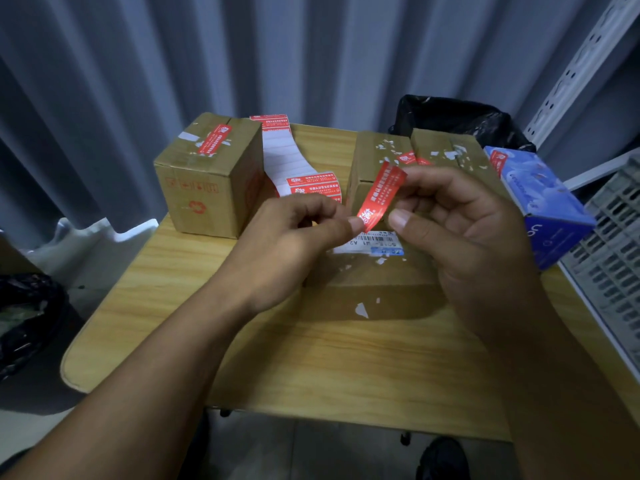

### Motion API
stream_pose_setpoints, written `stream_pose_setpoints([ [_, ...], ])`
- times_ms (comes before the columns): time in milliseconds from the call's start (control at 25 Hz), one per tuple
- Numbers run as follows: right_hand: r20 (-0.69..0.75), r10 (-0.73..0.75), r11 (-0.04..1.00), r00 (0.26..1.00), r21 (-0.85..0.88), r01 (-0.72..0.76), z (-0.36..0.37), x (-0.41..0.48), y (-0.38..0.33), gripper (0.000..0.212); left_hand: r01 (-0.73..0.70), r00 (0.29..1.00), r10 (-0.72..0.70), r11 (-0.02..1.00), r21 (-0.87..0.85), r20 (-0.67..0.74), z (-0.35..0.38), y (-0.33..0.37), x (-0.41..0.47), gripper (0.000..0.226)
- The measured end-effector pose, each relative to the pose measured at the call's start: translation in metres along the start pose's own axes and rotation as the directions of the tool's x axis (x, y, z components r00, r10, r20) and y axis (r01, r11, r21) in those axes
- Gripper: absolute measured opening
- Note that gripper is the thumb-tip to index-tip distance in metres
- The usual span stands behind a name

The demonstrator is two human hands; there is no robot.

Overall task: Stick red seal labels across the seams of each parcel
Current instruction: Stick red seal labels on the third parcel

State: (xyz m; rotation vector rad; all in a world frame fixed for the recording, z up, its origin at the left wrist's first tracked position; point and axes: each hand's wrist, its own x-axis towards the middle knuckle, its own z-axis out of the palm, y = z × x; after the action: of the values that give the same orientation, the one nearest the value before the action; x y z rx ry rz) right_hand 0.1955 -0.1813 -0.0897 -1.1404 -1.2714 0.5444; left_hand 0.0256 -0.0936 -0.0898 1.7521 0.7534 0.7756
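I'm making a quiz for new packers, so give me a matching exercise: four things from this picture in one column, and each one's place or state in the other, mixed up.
Things:
1. loose red label
2. label strip
3. blue box
4. black bag

Places or states:
A. at the right side of the table
B. behind the table's far edge
C. pinched between the left hand and the right hand
D. draped down beside the left cardboard box

Pairs: 1-C, 2-D, 3-A, 4-B

free: near strip of table [311, 368] | blocked behind: left parcel [207, 181], label roll [285, 157] | blocked right: blue box [540, 202]
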Motion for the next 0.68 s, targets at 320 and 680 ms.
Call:
stream_pose_setpoints([
  [320,0.013,0.007,0.998,1.0,0.059,-0.007,0.0022,0.0011,0.0014,0.034,0.018,0.999,-0.022,0.992,-0.123,-0.032,0.0032,-0.0006,0.0014,0.018],
  [680,-0.009,0.054,0.997,0.999,0.051,-0.053,0.0014,0.0009,0.0014,0.045,-0.051,0.987,0.017,0.978,-0.203,-0.162,0.0024,0.0073,0.0004,0.016],
])
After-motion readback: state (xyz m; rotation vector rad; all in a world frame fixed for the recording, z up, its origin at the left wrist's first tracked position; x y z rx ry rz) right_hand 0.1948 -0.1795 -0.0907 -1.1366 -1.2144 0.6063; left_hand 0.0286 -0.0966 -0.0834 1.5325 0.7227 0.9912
